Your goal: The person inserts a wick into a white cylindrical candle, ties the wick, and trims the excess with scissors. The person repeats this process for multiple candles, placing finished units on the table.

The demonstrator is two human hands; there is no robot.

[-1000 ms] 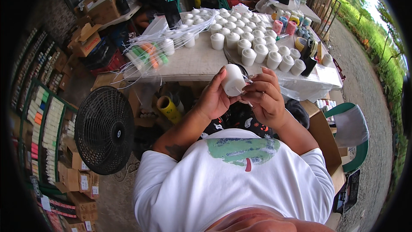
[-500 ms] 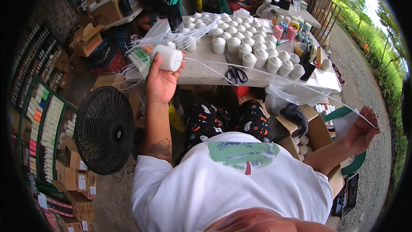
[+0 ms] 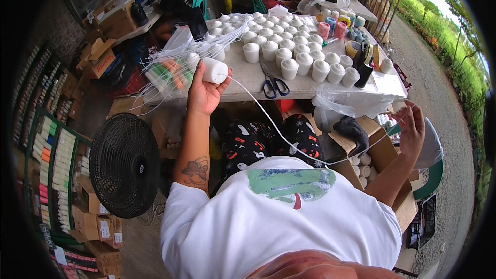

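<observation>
My left hand (image 3: 204,97) is wrapped around a white cylindrical candle (image 3: 214,71), tilted sideways above the table's front edge. From the candle's right-facing end comes a long white wick (image 3: 274,126). It sags in a loop over my lap and rises toward my right hand (image 3: 412,128), which pinches its far end out at the right. Below the table edge the wick hangs slack. A loose bundle of white wicks (image 3: 170,64) lies on the table just beyond my left hand. Dark-handled scissors (image 3: 276,87) rest near the table's front edge.
Rows of white domed candles (image 3: 287,41) cover the table (image 3: 237,85). Tape dispenser (image 3: 366,64) and coloured candles (image 3: 330,28) stand at right. A black fan (image 3: 125,165) is at my left, an open cardboard box (image 3: 380,157) at my right. Two people sit beyond.
My right hand has come inward and up, and the wick has gone from stretched tight to a slack loop. My left hand with the candle has shifted slightly right.
</observation>
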